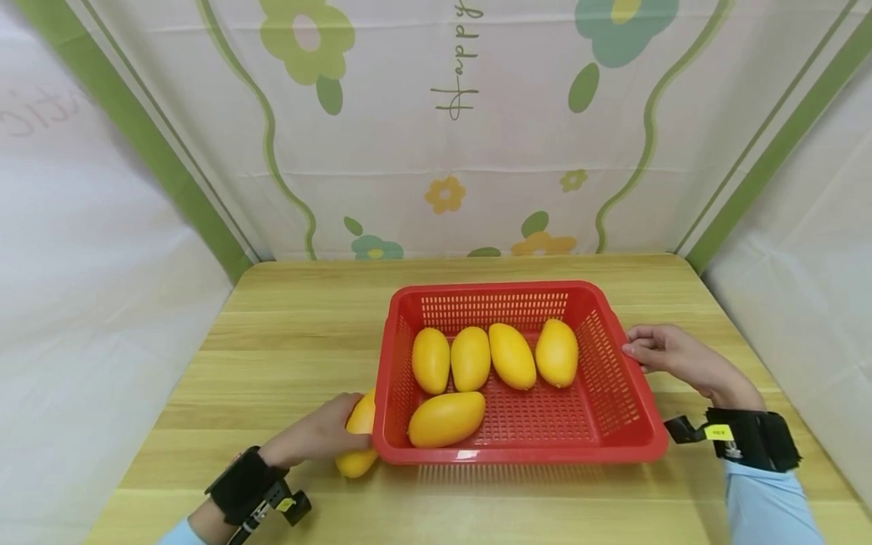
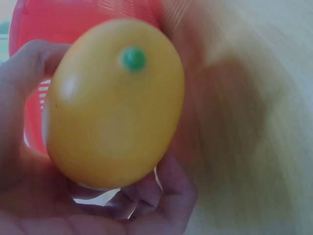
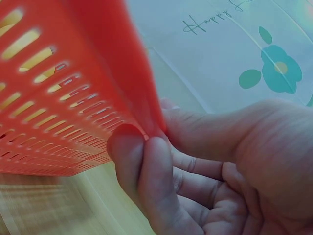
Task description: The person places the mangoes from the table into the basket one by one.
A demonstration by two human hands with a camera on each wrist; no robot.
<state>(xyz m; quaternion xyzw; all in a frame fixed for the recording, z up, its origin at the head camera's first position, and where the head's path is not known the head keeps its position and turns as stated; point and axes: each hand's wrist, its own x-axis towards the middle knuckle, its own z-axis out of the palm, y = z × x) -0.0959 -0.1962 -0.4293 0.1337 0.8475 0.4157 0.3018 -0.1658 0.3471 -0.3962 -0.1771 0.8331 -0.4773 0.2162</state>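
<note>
Several yellow mangoes lie in a red plastic basket [image 1: 524, 456]: a row along its back half and one mango [image 1: 446, 419] lying sideways at the front left. My left hand [image 1: 320, 433], just outside the basket's left wall, grips another mango [image 1: 356, 463]; the left wrist view shows this mango [image 2: 115, 107] with a green dot on its end, thumb and fingers curled round it. At the basket's right side my right hand [image 1: 684, 359] pinches the rim between thumb and fingers, seen close in the right wrist view on the red rim [image 3: 142, 83].
The basket stands on a light wooden table [image 1: 286, 333]. A white cloth with printed flowers [image 1: 381, 151] hangs behind the table, and pale cloth walls [image 1: 88, 265] rise on both sides. Black straps with small cameras [image 1: 752, 440] sit on both wrists.
</note>
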